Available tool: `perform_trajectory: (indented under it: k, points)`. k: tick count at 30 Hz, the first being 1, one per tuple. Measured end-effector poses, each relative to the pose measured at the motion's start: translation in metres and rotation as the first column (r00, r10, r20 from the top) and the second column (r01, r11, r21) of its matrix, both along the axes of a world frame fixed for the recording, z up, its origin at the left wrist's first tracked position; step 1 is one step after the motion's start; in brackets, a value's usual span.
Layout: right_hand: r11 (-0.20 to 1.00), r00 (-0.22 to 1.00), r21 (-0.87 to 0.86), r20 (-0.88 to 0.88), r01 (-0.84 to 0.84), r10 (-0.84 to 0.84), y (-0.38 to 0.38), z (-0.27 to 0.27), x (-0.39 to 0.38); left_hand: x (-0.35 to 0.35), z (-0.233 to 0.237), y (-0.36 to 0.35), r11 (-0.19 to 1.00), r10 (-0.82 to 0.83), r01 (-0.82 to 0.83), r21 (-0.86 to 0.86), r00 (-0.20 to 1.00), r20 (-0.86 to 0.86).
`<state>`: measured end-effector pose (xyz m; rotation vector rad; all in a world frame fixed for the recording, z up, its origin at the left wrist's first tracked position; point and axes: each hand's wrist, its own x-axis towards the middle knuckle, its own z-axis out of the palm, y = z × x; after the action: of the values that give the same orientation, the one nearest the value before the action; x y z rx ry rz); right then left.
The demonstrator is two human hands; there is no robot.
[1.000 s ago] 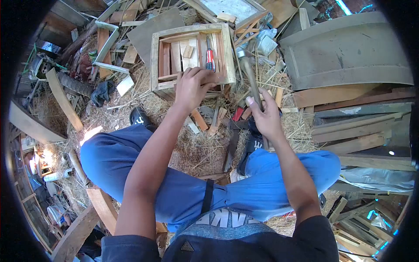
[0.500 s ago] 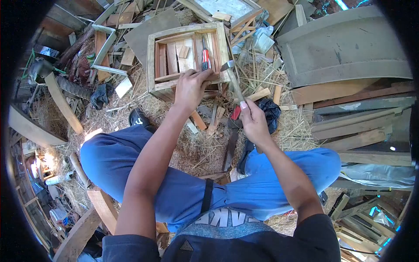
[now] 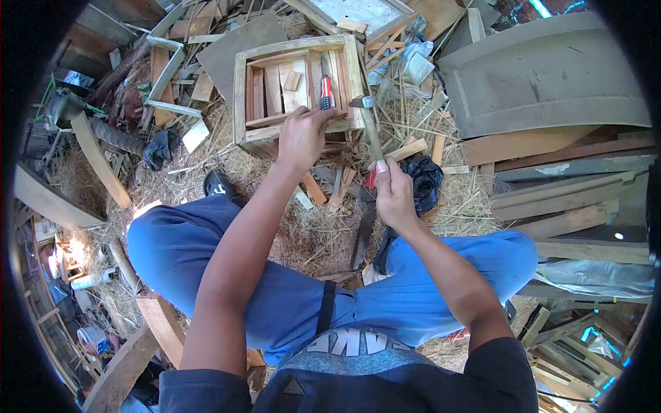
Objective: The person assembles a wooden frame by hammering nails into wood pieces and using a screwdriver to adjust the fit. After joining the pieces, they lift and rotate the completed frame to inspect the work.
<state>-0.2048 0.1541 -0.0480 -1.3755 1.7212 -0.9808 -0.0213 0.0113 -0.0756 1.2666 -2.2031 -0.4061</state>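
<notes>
My right hand (image 3: pixel 394 196) is wrapped round the wooden handle of a hammer (image 3: pixel 372 134), whose metal head is beside the right edge of a wooden frame box (image 3: pixel 240 96). At the near side of that box, my left hand (image 3: pixel 300 141) has its fingers bent over the edge of an inner wooden piece (image 3: pixel 272 120); whether it pinches anything small is hidden. Inside the box lie a red and black screwdriver (image 3: pixel 326 93), just above my left fingers, and a small wood block (image 3: pixel 292 81).
Straw and wood scraps (image 3: pixel 313 188) cover the ground between my legs. A black plastic bag (image 3: pixel 421 180) lies right of my right hand. A large curved panel (image 3: pixel 544 76) and stacked boards (image 3: pixel 564 199) are at the right. Curved wood pieces (image 3: pixel 100 162) stand at the left.
The hammer and my right hand have shifted slightly, and the hammer head is turned differently. My left hand has moved very little and stays at the box's near edge.
</notes>
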Motion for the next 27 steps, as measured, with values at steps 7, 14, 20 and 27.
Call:
perform_trajectory:
  k: [7,14,20,27]
  points:
    - [1.000,0.995,-0.009,-0.103,0.015,-0.016,-0.003,-0.014,0.003,-0.003,0.004,0.001,0.996,0.051,-0.049,0.081,0.998,-0.033]
    - [0.997,0.988,0.051,-0.148,0.050,-0.042,-0.003,-0.022,0.004,-0.002,0.008,0.002,0.998,0.040,-0.038,0.048,0.999,-0.033]
    - [0.988,0.993,-0.121,-0.061,0.091,-0.099,-0.007,-0.010,0.000,0.000,-0.002,-0.001,0.999,0.040,-0.039,0.035,0.998,-0.039]
    - [0.998,0.986,0.059,-0.166,-0.019,0.029,-0.005,-0.019,-0.002,-0.002,0.007,0.001,0.997,0.062,-0.060,0.043,0.997,-0.035]
